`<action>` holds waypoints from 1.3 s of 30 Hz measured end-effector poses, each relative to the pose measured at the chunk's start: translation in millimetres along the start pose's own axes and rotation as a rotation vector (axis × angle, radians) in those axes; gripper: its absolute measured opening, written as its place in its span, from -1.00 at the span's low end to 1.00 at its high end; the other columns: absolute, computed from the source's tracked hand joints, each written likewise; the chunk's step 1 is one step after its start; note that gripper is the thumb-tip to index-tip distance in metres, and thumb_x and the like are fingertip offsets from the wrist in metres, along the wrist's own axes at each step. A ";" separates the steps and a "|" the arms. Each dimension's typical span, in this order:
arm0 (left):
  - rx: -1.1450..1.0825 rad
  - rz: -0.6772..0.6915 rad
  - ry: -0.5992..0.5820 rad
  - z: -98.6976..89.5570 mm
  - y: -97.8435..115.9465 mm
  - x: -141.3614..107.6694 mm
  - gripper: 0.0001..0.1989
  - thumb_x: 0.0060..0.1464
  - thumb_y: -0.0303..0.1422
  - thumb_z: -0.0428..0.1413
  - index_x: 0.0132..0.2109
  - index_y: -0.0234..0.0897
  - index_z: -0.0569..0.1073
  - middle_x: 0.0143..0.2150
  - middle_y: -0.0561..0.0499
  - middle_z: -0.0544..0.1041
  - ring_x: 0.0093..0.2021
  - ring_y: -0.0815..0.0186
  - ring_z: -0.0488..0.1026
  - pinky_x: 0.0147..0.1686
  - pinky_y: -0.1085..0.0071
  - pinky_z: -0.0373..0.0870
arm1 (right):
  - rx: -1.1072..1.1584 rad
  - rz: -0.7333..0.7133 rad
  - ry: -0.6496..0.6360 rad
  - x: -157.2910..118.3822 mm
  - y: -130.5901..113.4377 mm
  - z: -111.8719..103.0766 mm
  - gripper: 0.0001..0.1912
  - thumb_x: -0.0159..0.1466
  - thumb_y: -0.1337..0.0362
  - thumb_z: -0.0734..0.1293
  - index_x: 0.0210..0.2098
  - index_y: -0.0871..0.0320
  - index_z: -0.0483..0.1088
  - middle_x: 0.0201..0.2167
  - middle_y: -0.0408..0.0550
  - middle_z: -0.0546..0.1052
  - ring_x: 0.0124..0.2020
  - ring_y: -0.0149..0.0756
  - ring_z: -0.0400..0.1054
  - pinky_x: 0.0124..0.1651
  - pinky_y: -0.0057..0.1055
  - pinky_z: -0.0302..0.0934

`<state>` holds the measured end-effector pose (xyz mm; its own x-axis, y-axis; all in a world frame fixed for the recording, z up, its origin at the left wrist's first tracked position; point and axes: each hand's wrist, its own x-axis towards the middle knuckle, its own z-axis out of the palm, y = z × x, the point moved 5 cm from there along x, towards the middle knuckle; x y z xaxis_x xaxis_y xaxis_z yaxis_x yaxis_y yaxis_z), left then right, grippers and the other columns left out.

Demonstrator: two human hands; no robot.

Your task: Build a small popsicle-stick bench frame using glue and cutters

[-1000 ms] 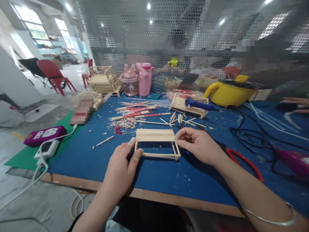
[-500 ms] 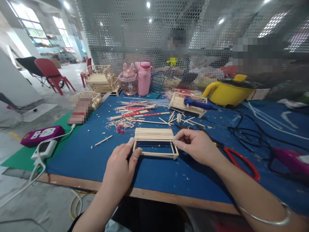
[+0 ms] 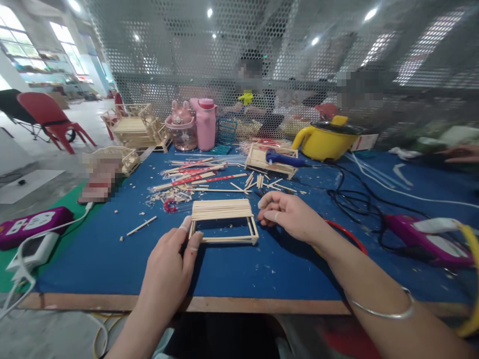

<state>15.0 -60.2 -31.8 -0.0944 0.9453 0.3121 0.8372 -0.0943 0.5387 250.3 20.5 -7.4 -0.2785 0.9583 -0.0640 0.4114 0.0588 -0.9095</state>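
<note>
With left hand [image 3: 168,262], pinching left edge of pale rectangular wooden-stick frame [image 3: 222,209]; right hand [image 3: 290,214] curled just off right edge, contents unclear; open blue tabletop [image 3: 239,276] in front.

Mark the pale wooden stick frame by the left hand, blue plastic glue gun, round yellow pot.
Pale wooden stick frame [image 3: 222,211]: head view, on its slatted top.
Blue plastic glue gun [image 3: 286,159]: head view, on its body.
Round yellow pot [image 3: 325,145]: head view, on its side wall.
</note>
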 end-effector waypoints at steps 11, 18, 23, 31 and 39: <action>-0.026 0.040 -0.002 -0.7 -4.0 -0.8 -0.56 0.19 -0.07 -0.12 0.00 -0.24 0.46 -0.08 -0.11 0.55 -0.10 0.17 0.48 -0.18 0.32 0.40 | -0.160 -0.003 0.026 -0.7 -1.3 7.2 -0.90 0.10 0.28 0.34 -0.49 0.20 0.40 -0.60 -0.12 0.49 -0.56 -0.41 0.36 -0.48 -0.50 0.21; 0.107 0.092 0.053 -0.1 -0.5 -4.0 -0.51 0.21 -0.07 -0.16 0.04 -0.27 0.44 -0.24 -0.06 0.57 -0.27 0.22 0.51 -0.30 0.38 0.40 | -0.082 0.072 0.016 -3.1 -0.6 7.9 -0.90 0.11 0.30 0.33 -0.50 0.19 0.40 -0.62 -0.14 0.47 -0.58 -0.42 0.36 -0.49 -0.51 0.21; 0.166 0.157 0.066 -0.5 -3.5 -4.8 -0.54 0.21 -0.09 -0.15 0.03 -0.26 0.44 -0.22 -0.05 0.58 -0.28 0.24 0.52 -0.39 0.42 0.40 | -0.153 0.049 0.007 -8.6 -2.5 5.3 -0.88 0.14 0.30 0.28 -0.41 0.17 0.46 -0.54 -0.12 0.52 -0.51 -0.38 0.38 -0.44 -0.48 0.22; 0.145 0.072 -0.027 2.7 -17.4 -8.2 -0.56 0.17 -0.10 -0.07 0.16 -0.05 0.32 -0.16 0.03 0.56 -0.21 0.22 0.51 -0.39 0.40 0.41 | -0.513 -0.039 0.092 -17.5 -18.6 1.0 -0.74 0.15 0.39 0.20 -0.41 0.07 0.53 -0.58 -0.16 0.51 -0.58 -0.40 0.28 -0.48 -0.47 0.05; 0.137 0.024 -0.017 4.1 -12.4 -11.5 -0.56 0.20 -0.10 -0.11 0.17 -0.06 0.28 -0.11 0.01 0.54 -0.12 0.20 0.49 -0.29 0.37 0.43 | -0.698 0.050 0.130 -16.9 -12.1 -4.2 -0.77 0.10 0.41 0.21 -0.46 0.05 0.49 -0.60 -0.17 0.49 -0.58 -0.38 0.27 -0.49 -0.42 -0.06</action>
<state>7.9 -68.7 -45.3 -0.0656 0.9486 0.3096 0.9050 -0.0741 0.4189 253.7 4.8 6.5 -0.1570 0.9876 -0.0092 0.8931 0.1380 -0.4282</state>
